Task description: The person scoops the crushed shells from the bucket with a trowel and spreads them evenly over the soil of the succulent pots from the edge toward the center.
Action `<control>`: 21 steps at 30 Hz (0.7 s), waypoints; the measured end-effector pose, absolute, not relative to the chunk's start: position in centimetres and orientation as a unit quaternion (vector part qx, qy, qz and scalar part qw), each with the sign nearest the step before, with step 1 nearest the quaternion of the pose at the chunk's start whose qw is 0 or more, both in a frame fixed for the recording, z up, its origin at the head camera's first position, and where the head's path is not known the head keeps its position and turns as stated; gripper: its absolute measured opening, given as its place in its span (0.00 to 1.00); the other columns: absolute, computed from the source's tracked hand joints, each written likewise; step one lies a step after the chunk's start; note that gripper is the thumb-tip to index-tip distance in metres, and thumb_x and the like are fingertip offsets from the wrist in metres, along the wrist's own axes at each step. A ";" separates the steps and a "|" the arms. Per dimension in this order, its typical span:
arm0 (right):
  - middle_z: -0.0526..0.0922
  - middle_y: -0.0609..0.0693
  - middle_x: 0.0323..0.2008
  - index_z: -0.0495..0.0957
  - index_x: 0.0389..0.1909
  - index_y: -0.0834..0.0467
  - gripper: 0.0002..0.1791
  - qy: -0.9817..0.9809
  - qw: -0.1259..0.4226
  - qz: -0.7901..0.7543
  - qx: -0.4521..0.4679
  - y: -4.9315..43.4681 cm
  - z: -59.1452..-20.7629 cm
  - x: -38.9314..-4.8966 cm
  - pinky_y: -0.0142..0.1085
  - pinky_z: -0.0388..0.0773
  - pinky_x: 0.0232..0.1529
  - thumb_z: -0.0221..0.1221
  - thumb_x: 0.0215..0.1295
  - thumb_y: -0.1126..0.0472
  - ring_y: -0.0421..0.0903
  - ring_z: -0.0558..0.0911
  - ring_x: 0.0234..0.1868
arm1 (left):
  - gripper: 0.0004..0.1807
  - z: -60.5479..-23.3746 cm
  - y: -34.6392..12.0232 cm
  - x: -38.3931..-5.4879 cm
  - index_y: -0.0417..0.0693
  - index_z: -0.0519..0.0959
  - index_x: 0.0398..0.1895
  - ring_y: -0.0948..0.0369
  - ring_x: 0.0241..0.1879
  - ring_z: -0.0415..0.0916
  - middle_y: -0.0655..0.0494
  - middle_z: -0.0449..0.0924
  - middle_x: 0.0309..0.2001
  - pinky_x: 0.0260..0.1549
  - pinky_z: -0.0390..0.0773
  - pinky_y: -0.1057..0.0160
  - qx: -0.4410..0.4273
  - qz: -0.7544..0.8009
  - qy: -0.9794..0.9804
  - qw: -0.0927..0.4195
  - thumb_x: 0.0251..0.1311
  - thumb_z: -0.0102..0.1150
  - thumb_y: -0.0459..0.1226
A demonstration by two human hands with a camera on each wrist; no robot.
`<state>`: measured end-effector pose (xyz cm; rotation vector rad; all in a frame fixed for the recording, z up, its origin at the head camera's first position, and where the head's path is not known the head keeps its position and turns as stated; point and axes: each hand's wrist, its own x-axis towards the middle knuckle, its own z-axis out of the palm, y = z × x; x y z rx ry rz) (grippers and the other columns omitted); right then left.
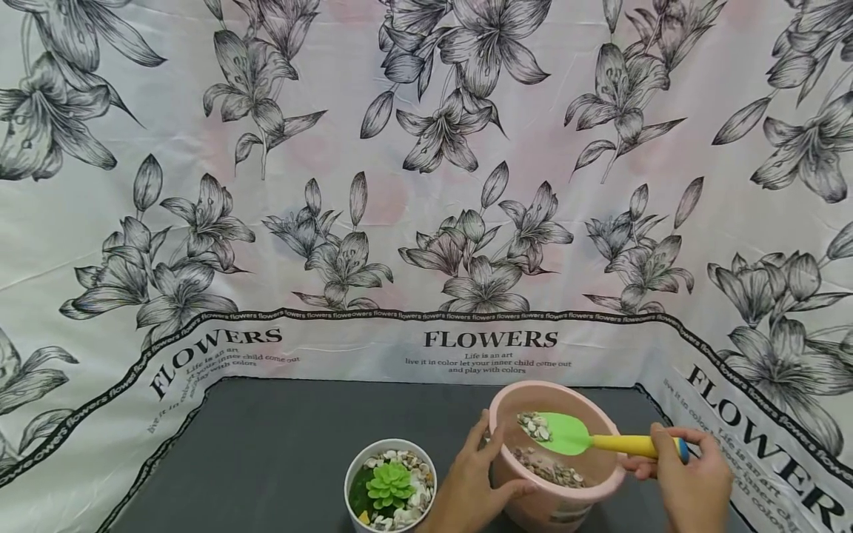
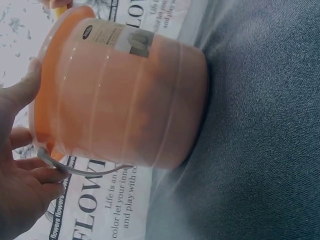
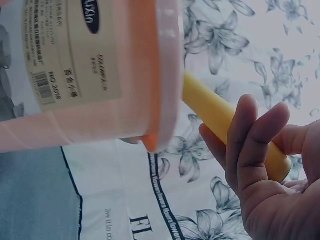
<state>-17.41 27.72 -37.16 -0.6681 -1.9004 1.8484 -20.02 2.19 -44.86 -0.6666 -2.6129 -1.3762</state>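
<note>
The right hand (image 1: 696,474) grips the scoop (image 1: 571,435) by its handle; it lies left-to-right over the bucket (image 1: 560,398), stones (image 1: 534,427) at its left end, while the left hand (image 1: 474,480), nearer the potted plant (image 1: 389,485), holds the rim.

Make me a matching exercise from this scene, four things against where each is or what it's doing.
Things:
1. Green scoop blade
2. White pot
3. Left hand
4. Right hand

Places or states:
A. Gripping the yellow handle
B. Bearing pebbles, over the bucket's opening
C. Holding the pink bucket at its rim
D. On the dark surface, with a green plant in it

Pairs: 1-B, 2-D, 3-C, 4-A.
</note>
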 end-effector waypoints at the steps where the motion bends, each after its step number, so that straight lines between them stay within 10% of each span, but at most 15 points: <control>1: 0.82 0.46 0.12 0.66 0.48 0.50 0.11 -0.673 0.205 0.668 -0.243 27.8 -37.1 -17.3 0.31 0.83 0.19 0.56 0.79 0.51 0.42 0.83 0.11 | 0.53 -44.9 2.2 -20.0 0.50 0.62 0.82 0.33 0.74 0.66 0.38 0.53 0.83 0.60 0.84 0.41 -0.216 -0.454 -0.863 0.053 0.59 0.69 0.63; 21: 0.83 0.45 0.14 0.67 0.48 0.50 0.10 -0.660 0.218 0.680 -0.231 26.6 -35.5 -16.4 0.32 0.81 0.17 0.56 0.79 0.51 0.43 0.83 0.12 | 0.57 -43.5 0.4 -18.8 0.47 0.50 0.85 0.42 0.82 0.57 0.45 0.51 0.85 0.73 0.70 0.37 -0.188 -0.475 -0.859 0.037 0.64 0.62 0.66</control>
